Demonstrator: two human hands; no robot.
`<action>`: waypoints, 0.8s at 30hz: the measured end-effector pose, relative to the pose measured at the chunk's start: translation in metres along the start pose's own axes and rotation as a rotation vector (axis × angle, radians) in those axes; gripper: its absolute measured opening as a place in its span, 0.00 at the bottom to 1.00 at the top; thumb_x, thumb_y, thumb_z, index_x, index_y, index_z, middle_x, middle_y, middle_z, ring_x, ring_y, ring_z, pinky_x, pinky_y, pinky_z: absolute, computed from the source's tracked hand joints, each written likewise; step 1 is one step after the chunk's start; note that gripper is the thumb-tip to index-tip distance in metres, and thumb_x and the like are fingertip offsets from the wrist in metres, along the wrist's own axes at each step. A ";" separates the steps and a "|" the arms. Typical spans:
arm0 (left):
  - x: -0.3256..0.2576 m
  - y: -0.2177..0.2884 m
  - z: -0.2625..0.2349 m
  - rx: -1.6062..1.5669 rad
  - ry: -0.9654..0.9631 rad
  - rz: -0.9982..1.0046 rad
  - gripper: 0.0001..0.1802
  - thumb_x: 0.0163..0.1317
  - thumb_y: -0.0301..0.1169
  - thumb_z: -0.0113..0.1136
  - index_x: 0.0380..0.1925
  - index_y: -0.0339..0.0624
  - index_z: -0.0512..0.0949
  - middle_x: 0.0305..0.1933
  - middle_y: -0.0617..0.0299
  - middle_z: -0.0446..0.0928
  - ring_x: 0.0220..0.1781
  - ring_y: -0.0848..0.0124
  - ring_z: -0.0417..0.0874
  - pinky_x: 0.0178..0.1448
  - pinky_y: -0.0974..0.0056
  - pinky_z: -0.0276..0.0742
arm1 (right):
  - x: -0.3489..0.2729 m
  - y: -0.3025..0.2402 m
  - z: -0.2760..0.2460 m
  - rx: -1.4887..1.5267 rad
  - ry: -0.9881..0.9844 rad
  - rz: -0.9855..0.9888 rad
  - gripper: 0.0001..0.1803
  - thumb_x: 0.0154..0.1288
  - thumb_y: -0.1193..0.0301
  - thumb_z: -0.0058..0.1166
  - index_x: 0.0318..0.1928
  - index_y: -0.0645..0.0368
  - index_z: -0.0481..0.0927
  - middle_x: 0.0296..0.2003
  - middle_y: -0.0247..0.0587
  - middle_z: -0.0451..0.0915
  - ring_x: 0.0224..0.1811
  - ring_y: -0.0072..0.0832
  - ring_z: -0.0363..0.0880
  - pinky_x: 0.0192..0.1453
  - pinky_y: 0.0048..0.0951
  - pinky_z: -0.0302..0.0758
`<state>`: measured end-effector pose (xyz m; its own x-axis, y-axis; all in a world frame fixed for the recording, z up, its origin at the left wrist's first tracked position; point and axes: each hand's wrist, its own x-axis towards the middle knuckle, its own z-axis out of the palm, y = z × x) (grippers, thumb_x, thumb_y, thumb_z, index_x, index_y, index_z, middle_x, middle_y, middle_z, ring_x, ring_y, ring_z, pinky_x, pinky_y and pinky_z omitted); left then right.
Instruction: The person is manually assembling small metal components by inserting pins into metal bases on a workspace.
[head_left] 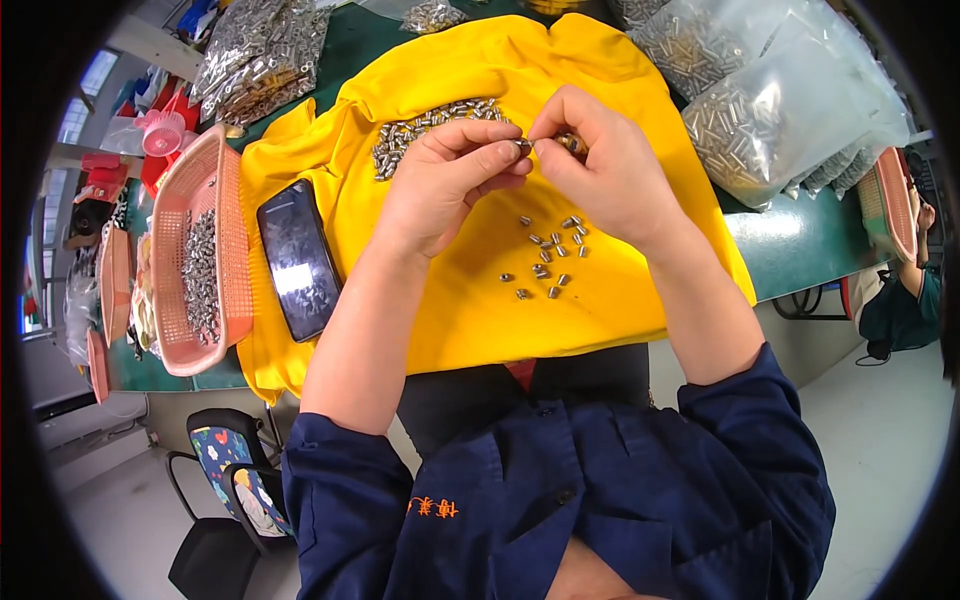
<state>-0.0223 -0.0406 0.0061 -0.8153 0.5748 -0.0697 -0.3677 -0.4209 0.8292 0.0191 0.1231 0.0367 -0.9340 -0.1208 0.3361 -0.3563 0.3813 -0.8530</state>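
Over a yellow cloth (pixel 450 335) my two hands meet, fingertips nearly touching. My left hand (pixel 445 180) pinches a small metal fitting (pixel 522 146) between thumb and fingers. Closed at its right side, my right hand (pixel 610 170) grips a small object with a dark and yellowish end (pixel 572 143); its kind is mostly hidden by the fingers. Behind the left hand lies a heap of small metal fittings (pixel 400 145). Several loose fittings (pixel 553 250) are scattered on the cloth below the hands.
A pink plastic basket (pixel 240 240) with metal parts stands on the left beside a black phone (pixel 300 260). Clear bags of metal parts (pixel 740 130) fill the back right; another bag (pixel 265 60) lies at the back left. A person (pixel 900 310) sits at the far right.
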 end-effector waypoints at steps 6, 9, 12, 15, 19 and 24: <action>-0.001 0.000 -0.002 0.139 0.008 0.083 0.07 0.53 0.22 0.55 0.34 0.34 0.75 0.32 0.58 0.77 0.34 0.71 0.79 0.42 0.70 0.76 | -0.003 0.000 0.006 -0.199 -0.009 -0.035 0.04 0.50 0.75 0.47 0.28 0.61 0.68 0.21 0.44 0.73 0.21 0.35 0.72 0.25 0.28 0.68; 0.000 0.000 0.003 0.233 0.048 0.125 0.07 0.53 0.21 0.55 0.34 0.33 0.75 0.32 0.58 0.77 0.34 0.72 0.79 0.41 0.70 0.75 | -0.005 0.004 0.014 -0.325 0.122 -0.204 0.04 0.50 0.75 0.47 0.28 0.61 0.68 0.21 0.44 0.74 0.22 0.38 0.73 0.25 0.31 0.68; -0.001 -0.002 0.004 0.193 0.074 0.125 0.07 0.53 0.21 0.55 0.33 0.33 0.75 0.32 0.58 0.77 0.34 0.72 0.79 0.42 0.71 0.75 | -0.005 0.004 0.017 -0.381 0.191 -0.276 0.03 0.51 0.75 0.47 0.27 0.61 0.68 0.21 0.45 0.73 0.21 0.38 0.72 0.26 0.31 0.68; 0.004 -0.004 0.007 0.186 0.107 0.178 0.06 0.53 0.22 0.55 0.31 0.33 0.76 0.31 0.61 0.77 0.33 0.74 0.78 0.41 0.72 0.74 | -0.001 0.004 0.009 -0.135 0.134 -0.032 0.03 0.51 0.75 0.47 0.28 0.61 0.69 0.20 0.42 0.73 0.20 0.33 0.71 0.25 0.28 0.67; -0.005 -0.001 0.010 0.967 0.013 0.085 0.08 0.49 0.23 0.55 0.31 0.38 0.77 0.28 0.63 0.78 0.30 0.77 0.77 0.36 0.73 0.72 | 0.006 0.008 -0.010 0.132 0.238 0.165 0.05 0.53 0.75 0.47 0.32 0.62 0.72 0.18 0.30 0.70 0.20 0.14 0.64 0.24 0.19 0.64; -0.004 -0.005 0.023 1.192 -0.294 0.170 0.09 0.46 0.20 0.57 0.31 0.38 0.77 0.32 0.61 0.77 0.32 0.72 0.77 0.40 0.71 0.72 | 0.006 0.014 -0.014 0.223 0.230 0.127 0.05 0.54 0.75 0.46 0.32 0.63 0.71 0.23 0.29 0.71 0.24 0.13 0.65 0.27 0.17 0.64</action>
<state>-0.0074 -0.0246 0.0149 -0.6249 0.7758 0.0873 0.4945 0.3068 0.8132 0.0091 0.1407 0.0320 -0.9502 0.1340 0.2814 -0.2581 0.1676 -0.9515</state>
